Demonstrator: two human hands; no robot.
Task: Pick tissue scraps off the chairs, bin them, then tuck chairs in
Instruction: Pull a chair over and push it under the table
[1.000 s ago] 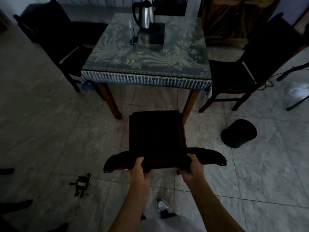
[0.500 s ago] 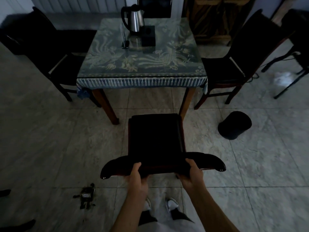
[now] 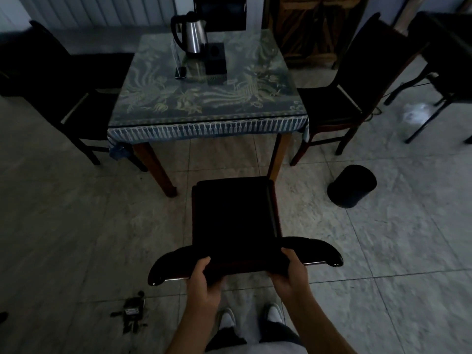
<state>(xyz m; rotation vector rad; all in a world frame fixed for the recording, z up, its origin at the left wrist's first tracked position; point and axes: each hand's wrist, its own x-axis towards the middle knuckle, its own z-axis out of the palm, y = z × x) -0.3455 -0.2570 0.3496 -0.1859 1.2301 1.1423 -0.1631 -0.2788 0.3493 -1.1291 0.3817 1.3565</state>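
Left hand (image 3: pixel 204 282) and right hand (image 3: pixel 291 273) both grip the top rail of the chair (image 3: pixel 233 213), which stands just short of the desk (image 3: pixel 207 123). Bin (image 3: pixel 352 186) sits on the floor, right.

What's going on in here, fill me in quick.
A person stands behind a dark wooden chair, the left hand and right hand each gripping its curved top rail. The chair faces the cloth-covered table but its seat is not yet under it. Two more chairs stand at the table's sides, and a black bin sits on the tiled floor to the right. An electric kettle stands on the table.
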